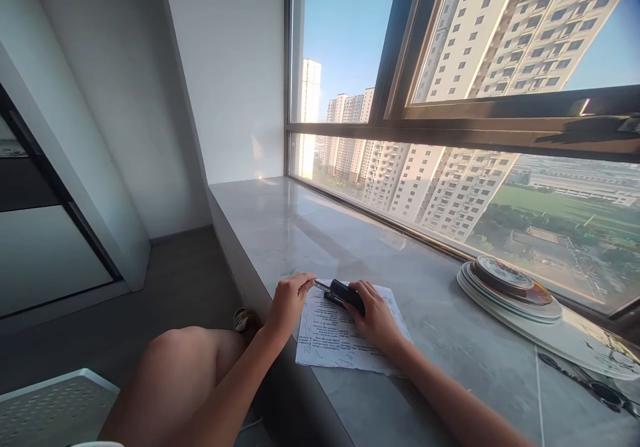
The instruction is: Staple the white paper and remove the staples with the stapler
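Big marble sill under the window, basically used as a table. Stack of plates sits off to the right, well apart from the hands. Printed paper lies near the sill's front edge. Right hand is wrapped around a black stapler on top of the paper. Left hand pinches its metal tip, fingers pressed together.
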Demonstrator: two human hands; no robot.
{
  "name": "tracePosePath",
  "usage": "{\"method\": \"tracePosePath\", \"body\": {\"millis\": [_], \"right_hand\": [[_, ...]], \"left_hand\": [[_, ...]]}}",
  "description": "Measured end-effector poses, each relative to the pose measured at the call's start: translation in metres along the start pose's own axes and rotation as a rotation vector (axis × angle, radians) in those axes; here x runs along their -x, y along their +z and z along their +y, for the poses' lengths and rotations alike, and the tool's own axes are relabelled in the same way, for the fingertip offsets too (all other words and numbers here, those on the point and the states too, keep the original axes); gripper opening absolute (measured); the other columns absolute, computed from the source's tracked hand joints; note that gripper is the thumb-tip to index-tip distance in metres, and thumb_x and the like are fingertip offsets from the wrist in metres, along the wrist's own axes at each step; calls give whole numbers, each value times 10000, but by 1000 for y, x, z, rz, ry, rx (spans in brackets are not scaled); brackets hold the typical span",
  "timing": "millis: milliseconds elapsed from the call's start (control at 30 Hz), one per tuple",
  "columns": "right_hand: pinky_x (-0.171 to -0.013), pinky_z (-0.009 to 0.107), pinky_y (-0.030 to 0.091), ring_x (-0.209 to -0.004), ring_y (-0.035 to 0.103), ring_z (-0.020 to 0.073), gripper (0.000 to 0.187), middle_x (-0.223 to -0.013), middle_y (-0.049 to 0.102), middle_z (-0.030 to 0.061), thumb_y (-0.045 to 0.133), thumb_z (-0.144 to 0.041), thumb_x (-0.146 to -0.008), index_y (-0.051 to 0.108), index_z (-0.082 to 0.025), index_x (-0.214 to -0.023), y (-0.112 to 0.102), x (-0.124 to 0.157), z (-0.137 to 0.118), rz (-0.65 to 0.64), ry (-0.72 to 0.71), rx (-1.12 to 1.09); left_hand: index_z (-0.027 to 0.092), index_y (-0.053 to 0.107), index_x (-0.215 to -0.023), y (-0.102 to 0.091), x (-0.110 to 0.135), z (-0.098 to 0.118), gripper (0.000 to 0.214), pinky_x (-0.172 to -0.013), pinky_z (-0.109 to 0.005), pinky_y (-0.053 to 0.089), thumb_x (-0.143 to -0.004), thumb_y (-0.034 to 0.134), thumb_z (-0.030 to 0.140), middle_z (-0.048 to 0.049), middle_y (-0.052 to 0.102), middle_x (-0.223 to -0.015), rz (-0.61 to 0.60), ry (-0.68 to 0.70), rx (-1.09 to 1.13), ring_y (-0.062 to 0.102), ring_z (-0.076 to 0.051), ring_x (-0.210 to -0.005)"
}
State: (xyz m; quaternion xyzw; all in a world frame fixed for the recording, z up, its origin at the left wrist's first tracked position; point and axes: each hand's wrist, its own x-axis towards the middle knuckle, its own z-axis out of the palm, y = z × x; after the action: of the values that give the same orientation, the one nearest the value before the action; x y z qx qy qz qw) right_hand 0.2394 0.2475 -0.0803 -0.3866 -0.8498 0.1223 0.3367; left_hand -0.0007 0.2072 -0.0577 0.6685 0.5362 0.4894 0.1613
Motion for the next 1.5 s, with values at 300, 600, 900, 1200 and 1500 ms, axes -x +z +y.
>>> {"method": "tracePosePath", "body": {"millis": [300,600,900,1200,1500], "right_hand": [[-860,389,480,-988,582,265,197,-1068,624,85,543,-245,-964,542,-222,-1159,-3,2,-2,0,-37,-48],[-850,399,486,-971,566,265,234,-1079,609,88,551,-246,-980,526,-235,-1213,-2,4,-1,-85,-187,-72],[-839,400,484,-964,547,260,216,-1071,603,95,538,-264,-999,509,-227,-1210,-3,4,-2,-126,-235,-56],[-846,400,487,-976,561,260,221,-1072,618,97,552,-276,-996,532,-231,-1212,-3,4,-1,-111,-224,-82],[-842,402,483,-982,563,265,274,-1077,619,93,558,-264,-991,534,-244,-1264,-3,3,-1,-124,-205,-78]], "left_hand": [[238,780,-1158,1,20,-13,273,-786,-375,544,-939,644,329,-119,776,-1064,-27,-130,76,683,-256,-816],[237,640,-1270,4,25,-24,287,-821,-368,555,-1025,493,235,-79,718,-1097,11,8,-161,684,-234,-958],[214,633,-1040,4,23,-23,177,-883,-395,497,-936,614,72,-40,682,-1079,-114,174,-328,570,-249,-1029],[210,612,-1042,1,26,-21,134,-899,-399,482,-954,606,108,-46,662,-1100,-185,124,-268,540,-253,-1066],[217,647,-1035,-2,26,-21,98,-897,-396,499,-961,611,164,-52,671,-1091,-212,133,-201,566,-249,-1054]]}}
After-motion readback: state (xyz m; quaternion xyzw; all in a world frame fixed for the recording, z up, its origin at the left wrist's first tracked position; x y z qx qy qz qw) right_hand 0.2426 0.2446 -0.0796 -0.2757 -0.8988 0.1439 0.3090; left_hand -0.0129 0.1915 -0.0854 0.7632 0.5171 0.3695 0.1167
